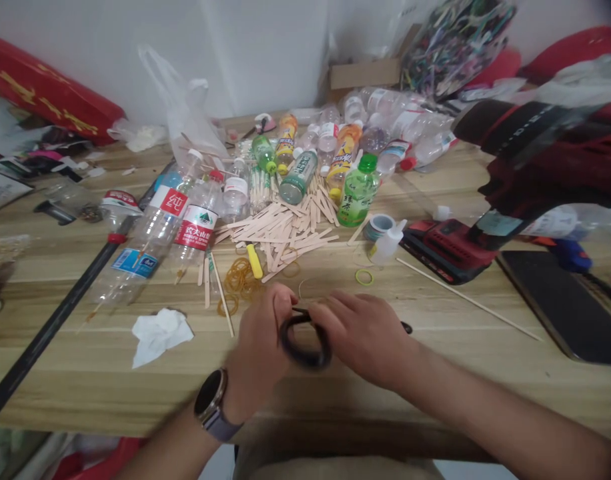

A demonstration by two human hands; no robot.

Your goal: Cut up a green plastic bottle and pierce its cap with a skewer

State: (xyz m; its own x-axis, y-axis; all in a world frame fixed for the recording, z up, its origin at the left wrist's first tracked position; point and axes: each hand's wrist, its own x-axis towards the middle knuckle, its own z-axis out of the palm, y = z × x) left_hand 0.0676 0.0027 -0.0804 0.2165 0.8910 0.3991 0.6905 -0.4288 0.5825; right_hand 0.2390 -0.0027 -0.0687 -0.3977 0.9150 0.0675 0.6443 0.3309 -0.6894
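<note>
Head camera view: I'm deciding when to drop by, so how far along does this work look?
Probably early. Done: supplies are out on the table, but I can make out no finished piece. In hand: apparently black-handled scissors in the right hand, the left hand close beside; any workpiece is unclear. Perhaps left: the wooden sticks and rubber bands lie loose.

One black-looped tool (327, 347) is held by the left hand (265, 333) and right hand (363, 333). Beyond them, two orange-labelled bottles (285, 143), one squeeze bottle (384, 247) and one yellow piece (254, 262) are counted; the heaped wooden sticks (280, 227) are too overlapped to be counted. To their right, one drill (515, 167) and one long thin stick (468, 299) are seen; to their left, one crumpled tissue (162, 333) and one watch (210, 395).
</note>
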